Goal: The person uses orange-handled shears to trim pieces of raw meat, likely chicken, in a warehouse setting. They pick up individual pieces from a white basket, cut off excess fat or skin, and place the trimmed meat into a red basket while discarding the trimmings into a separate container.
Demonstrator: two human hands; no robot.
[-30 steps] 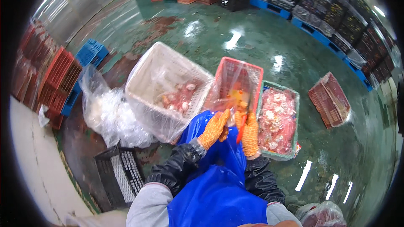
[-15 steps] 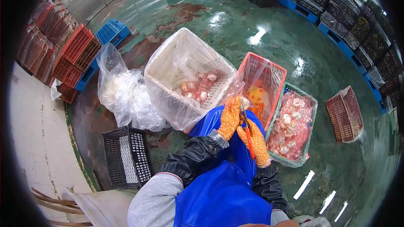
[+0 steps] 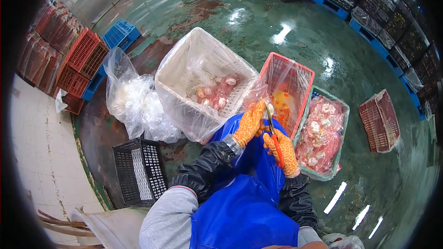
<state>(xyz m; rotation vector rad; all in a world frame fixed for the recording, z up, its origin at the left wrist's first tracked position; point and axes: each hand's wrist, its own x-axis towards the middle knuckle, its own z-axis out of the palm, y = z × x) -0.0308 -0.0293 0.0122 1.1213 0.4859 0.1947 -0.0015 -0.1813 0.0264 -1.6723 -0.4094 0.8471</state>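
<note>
Both my hands wear orange patterned gloves and are close together above my blue apron. My left hand is closed around a small whitish, fleshy piece, mostly hidden by the glove. My right hand grips red-handled scissors, their metal blades pointing up beside that piece. Ahead of my left hand is a large white crate lined with clear plastic, with pink and white pieces at its bottom. A red crate with orange-yellow contents stands beyond my hands. To its right, a green crate is full of pink and whitish pieces.
Crumpled clear plastic lies left of the white crate, above a black crate. A brown-red crate stands at the right on the wet green floor. Stacked crates line the left wall; more stand on blue pallets.
My left hand has shifted slightly left and down, and my right hand slightly right. The scissors' blades now show more clearly, reaching up beside the pale piece.
</note>
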